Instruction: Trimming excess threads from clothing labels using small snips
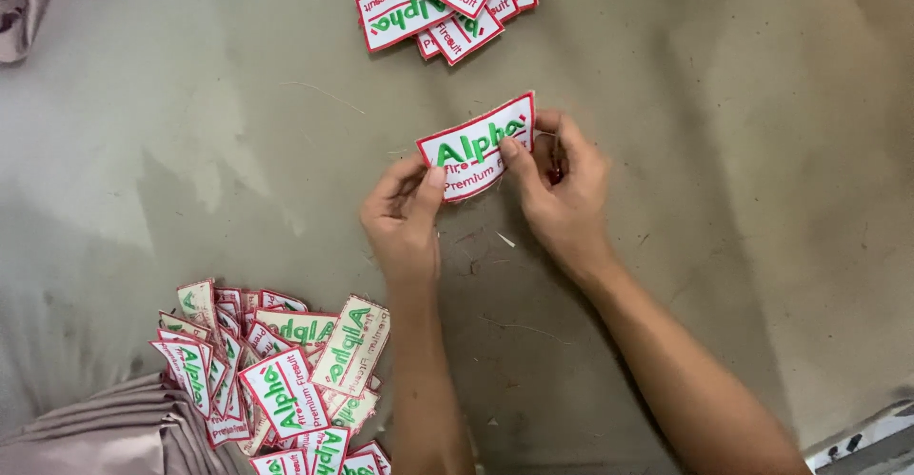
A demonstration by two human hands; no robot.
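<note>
You are holding one embroidered patch (474, 148) face up above the grey floor (714, 151), your left hand (405, 213) pinching its lower edge and your right hand (562, 185) pinching its right end, keeping it taut and readable between the far stack of patches (447, 4) and the near heap of patches (276, 380).

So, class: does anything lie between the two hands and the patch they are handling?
Nothing visible does. The left hand and right hand already pinch the white patch by its two ends, above the grey surface.
</note>
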